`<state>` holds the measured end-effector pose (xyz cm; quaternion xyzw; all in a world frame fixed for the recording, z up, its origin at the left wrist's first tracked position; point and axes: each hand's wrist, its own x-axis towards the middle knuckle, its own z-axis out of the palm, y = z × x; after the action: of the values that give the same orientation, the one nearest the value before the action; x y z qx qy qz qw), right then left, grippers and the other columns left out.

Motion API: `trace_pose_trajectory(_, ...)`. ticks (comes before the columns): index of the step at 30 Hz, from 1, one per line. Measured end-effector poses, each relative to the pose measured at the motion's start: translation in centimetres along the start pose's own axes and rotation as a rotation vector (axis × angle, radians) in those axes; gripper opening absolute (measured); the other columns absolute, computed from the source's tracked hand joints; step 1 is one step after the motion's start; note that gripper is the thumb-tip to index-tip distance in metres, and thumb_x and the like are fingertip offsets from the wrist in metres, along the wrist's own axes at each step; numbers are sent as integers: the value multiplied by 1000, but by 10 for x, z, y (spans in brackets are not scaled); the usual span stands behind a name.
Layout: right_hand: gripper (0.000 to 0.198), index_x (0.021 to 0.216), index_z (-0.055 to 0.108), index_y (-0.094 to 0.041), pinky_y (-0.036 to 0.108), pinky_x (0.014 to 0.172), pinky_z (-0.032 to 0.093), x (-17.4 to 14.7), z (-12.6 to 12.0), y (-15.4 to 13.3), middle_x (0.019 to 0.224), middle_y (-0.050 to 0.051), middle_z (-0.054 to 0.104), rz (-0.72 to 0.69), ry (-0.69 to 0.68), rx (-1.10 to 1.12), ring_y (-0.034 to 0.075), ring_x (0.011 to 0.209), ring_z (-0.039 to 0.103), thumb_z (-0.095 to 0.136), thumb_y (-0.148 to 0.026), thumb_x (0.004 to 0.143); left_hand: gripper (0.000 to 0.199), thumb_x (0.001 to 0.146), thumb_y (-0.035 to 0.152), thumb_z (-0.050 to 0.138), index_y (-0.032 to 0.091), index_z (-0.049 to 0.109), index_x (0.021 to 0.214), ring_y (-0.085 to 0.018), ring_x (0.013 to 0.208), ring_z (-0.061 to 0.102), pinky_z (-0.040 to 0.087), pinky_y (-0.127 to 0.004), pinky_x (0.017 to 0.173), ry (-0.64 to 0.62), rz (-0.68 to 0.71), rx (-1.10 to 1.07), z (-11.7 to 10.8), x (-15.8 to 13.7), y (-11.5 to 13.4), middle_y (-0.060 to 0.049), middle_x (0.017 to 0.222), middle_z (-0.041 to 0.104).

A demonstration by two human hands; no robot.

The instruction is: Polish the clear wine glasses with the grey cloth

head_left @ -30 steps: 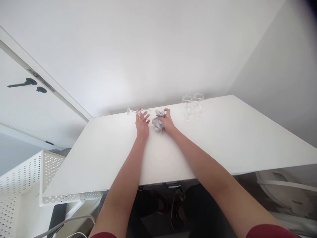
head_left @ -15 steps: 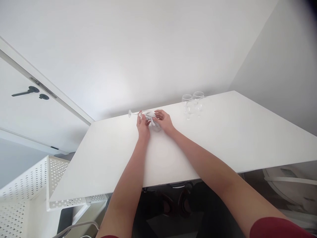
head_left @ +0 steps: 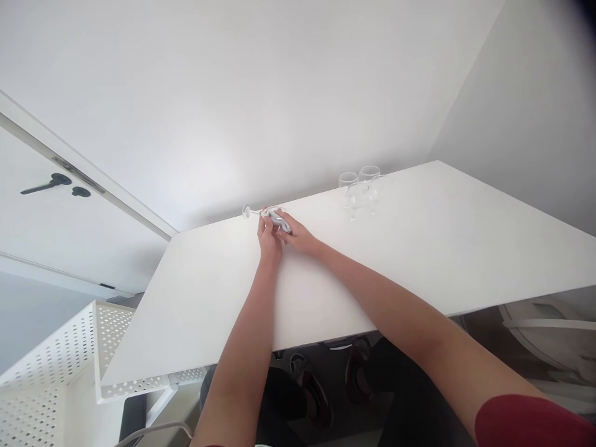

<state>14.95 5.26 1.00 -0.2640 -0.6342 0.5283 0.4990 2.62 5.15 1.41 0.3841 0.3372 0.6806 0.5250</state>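
Note:
Tilted on its side over the white table, a clear wine glass [head_left: 247, 212] has its foot pointing left. My left hand [head_left: 269, 237] is closed around the lower bowl near the stem. A white cloth [head_left: 278, 220] is bunched in the bowl. My right hand [head_left: 298, 236] is closed on the cloth at the mouth of the glass, with some fingers hidden inside or behind it. To the right, several clear stemmed glasses [head_left: 369, 176] stand upright close together near the back edge.
The white table [head_left: 209, 298] meets a pale wall behind. A door with a dark handle [head_left: 53, 182] is at the left. White perforated panels [head_left: 74, 341] stand beside the table's left end. A bag-like item [head_left: 554, 329] sits below at the right.
My right hand has moved left and closer to my left hand, pressing the cloth further into the glass. The loose cloth end below has been gathered up. The view has shifted slightly.

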Motion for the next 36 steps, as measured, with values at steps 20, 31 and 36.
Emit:
trace_pose_trajectory(20, 67, 165, 39, -32, 51, 118, 47, -1, 4, 2, 173, 3, 34, -166, -110, -246, 31, 152, 40, 52, -32, 99, 49, 92, 65, 67, 22, 71, 116, -28, 129, 63, 56, -36, 92, -39, 24, -37, 8, -5, 4, -13, 143, 64)
trace_pose_trajectory(31, 58, 151, 59, -29, 32, 69, 57, -7, -5, -17, 114, 5, 73, 106, -43, 516, 11, 62, 47, 65, -42, 94, 62, 86, 64, 74, 30, 65, 137, -32, 127, 63, 59, -37, 81, -185, 13, -46, 12, -11, 17, -13, 149, 61)
trace_pose_trajectory(36, 69, 159, 48, -33, 43, 100, 57, -7, -3, -20, 152, 5, 59, -65, 32, 38, 26, 122, 61, 66, -35, 92, 52, 92, 65, 67, 31, 69, 131, -28, 118, 66, 57, -36, 79, -201, -75, -50, 14, -13, 14, -10, 138, 67)
